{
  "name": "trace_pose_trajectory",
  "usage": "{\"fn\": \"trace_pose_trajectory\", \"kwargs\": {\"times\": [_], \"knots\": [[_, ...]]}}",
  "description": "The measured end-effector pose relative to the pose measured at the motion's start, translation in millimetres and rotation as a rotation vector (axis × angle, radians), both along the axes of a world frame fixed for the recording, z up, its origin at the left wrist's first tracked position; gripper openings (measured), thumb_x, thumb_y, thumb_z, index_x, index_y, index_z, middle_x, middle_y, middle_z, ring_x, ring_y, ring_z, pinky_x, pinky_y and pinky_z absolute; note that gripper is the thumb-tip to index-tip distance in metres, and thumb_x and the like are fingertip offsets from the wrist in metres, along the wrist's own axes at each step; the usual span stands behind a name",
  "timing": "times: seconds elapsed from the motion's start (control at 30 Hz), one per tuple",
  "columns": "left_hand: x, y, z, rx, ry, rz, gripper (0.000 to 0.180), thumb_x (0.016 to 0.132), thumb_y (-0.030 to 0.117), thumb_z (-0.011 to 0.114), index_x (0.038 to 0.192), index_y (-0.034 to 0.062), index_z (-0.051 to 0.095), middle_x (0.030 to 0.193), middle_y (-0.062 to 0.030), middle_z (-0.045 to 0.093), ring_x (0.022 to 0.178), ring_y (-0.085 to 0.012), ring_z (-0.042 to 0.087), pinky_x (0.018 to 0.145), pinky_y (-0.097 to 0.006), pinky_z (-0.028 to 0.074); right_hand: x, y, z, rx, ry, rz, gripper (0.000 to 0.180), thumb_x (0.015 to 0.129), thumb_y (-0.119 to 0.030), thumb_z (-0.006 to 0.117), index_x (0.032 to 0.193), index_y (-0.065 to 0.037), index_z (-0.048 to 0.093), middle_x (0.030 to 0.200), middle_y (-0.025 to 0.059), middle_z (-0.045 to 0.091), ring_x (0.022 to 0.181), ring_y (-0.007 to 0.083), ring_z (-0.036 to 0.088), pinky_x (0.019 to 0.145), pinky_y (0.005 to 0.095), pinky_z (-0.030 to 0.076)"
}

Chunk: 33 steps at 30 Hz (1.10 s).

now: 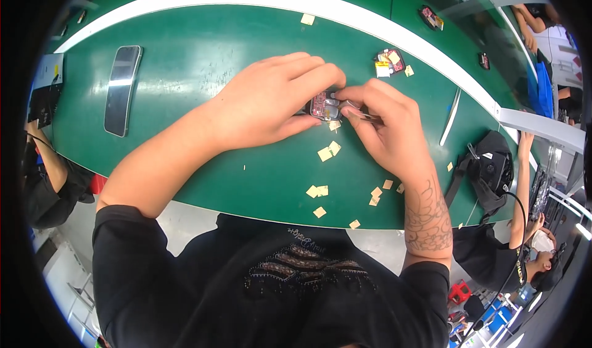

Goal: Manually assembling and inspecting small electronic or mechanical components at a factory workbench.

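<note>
Steadying an open red-board device (pixel 318 106) at mid-bench was the left hand (pixel 277 101), fingers closed on its left side. Right hand (pixel 385 117) pinched what looked like metal tweezers (pixel 365 115) at its right side; couldn't tell if the tips gripped anything. Looked mid-job: board exposed, not closed up. Yellow squares (pixel 325 154) lay loose toward the near edge of the bench (pixel 271 188), seemingly unused. Second open unit (pixel 390 64) sat by the far edge, right half; couldn't tell if finished.
</note>
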State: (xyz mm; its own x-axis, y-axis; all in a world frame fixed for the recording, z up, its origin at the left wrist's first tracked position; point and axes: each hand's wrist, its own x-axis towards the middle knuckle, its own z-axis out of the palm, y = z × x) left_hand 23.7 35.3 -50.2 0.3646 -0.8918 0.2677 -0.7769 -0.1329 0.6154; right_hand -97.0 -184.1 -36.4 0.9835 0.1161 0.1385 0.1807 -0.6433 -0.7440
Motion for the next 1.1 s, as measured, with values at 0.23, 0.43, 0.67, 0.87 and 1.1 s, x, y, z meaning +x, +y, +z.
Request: {"fn": "trace_pose_trajectory", "kwargs": {"times": [0.23,0.43,0.67,0.87,1.1], "knots": [[-1.0,1.2,-1.4,0.005,-0.063,-0.041,0.027,0.079,0.012,0.087,0.104,0.0120,0.076,0.101,-0.0041,0.064,0.095,-0.0265,0.066,0.080,-0.041,0.056,0.7,-14.6,6.7,0.040,0.116,0.024,0.021,0.092,0.000,0.077,0.113,-0.003,0.076,0.096,0.0104,0.075,0.081,0.0240,0.074,0.068,0.0347,0.058],[-1.1,0.9,-1.8,0.002,-0.134,-0.049,0.029,0.079,0.012,0.087,0.107,0.0125,0.077,0.103,-0.0031,0.064,0.095,-0.0253,0.066,0.079,-0.041,0.057,2.4,-22.6,11.7,0.047,0.164,0.069,0.023,0.093,-0.002,0.078,0.115,-0.002,0.076,0.097,0.0118,0.076,0.080,0.0270,0.073,0.069,0.0351,0.058],[-4.1,1.1,0.1,0.019,-0.210,-0.062,0.029,0.079,0.011,0.085,0.105,0.0130,0.075,0.108,-0.0017,0.064,0.098,-0.0238,0.066,0.080,-0.039,0.059,-0.1,-12.7,10.3,0.036,0.134,0.047,0.024,0.093,0.000,0.075,0.116,-0.002,0.075,0.097,0.0133,0.073,0.082,0.0314,0.073,0.072,0.0376,0.059],[-6.3,1.8,-0.7,0.006,-0.280,-0.067,0.025,0.080,0.012,0.083,0.103,0.0115,0.073,0.109,-0.0012,0.065,0.100,-0.0237,0.065,0.080,-0.039,0.060,-5.5,6.1,6.0,-0.091,0.033,-0.020,0.025,0.093,-0.002,0.074,0.119,-0.005,0.072,0.104,0.0101,0.072,0.085,0.0364,0.073,0.074,0.0435,0.060],[-2.5,1.7,-0.5,-0.015,-0.219,-0.069,0.029,0.080,0.013,0.084,0.105,0.0100,0.069,0.104,-0.0036,0.064,0.096,-0.0265,0.065,0.078,-0.041,0.059,-5.1,10.6,2.2,-0.101,0.015,-0.038,0.027,0.093,-0.002,0.073,0.120,-0.005,0.071,0.104,0.0103,0.072,0.086,0.0371,0.073,0.073,0.0451,0.059]]}}
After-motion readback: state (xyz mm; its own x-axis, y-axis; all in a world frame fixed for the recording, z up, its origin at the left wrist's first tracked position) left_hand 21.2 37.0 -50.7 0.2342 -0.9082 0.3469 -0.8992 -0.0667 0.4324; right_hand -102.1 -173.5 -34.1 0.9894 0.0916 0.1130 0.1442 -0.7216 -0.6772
